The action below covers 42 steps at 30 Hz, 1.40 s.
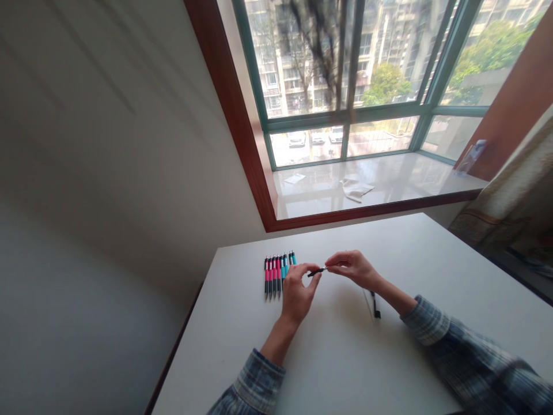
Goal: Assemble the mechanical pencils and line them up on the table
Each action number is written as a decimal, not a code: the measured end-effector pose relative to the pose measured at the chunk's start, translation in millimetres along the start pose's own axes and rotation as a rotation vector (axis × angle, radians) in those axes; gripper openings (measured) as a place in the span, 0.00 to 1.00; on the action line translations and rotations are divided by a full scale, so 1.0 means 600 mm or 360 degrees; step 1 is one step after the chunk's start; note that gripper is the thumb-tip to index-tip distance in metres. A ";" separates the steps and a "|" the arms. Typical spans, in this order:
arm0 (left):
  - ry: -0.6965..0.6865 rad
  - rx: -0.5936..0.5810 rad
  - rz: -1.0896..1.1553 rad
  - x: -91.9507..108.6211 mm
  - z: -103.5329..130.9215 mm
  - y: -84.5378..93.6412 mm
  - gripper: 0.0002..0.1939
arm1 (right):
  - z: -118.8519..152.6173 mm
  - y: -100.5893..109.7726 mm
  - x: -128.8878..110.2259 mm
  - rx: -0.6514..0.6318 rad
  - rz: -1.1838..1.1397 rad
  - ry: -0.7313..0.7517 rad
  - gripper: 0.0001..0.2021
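Between thumb and fingers my left hand [299, 291] pinches a short black pen part [317, 272], tilted up to the right. The fingertips of my right hand [352, 268] are closed on the silvery tip at its right end. Left of my left hand, a row of several pens lies side by side on the white table [345, 357]: pink and black pens [273, 276] at the left, turquoise and black ones [286, 262] at the right, partly hidden by my left hand. A black pen piece [375, 305] lies below my right wrist, beside a thin clear or white strip.
Behind the table is a window sill [319, 199] with a crumpled white cloth [356, 189], a flat white paper [294, 178] and a clear bottle [472, 157]. A wall borders the table's left side; a curtain [496, 202] hangs at the right.
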State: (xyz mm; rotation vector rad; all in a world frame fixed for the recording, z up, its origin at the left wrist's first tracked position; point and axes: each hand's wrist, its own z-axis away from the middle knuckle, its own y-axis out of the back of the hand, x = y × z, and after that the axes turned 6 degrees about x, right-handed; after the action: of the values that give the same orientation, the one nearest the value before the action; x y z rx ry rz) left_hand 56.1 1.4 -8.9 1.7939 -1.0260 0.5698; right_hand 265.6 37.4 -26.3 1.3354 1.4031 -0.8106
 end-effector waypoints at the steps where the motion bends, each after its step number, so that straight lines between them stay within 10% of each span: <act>1: -0.0002 0.0002 0.0001 0.000 0.000 0.000 0.06 | 0.000 0.000 -0.001 -0.0005 0.0001 0.0003 0.13; 42: 0.0410 -0.0137 0.0649 -0.008 -0.016 -0.002 0.12 | 0.013 -0.012 -0.028 0.0244 0.0413 0.0409 0.07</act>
State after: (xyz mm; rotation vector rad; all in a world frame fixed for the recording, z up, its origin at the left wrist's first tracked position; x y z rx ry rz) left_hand 55.0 11.8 -8.7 1.3962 -1.2202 0.9641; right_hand 258.6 23.5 -13.6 1.7488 1.3444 -0.5981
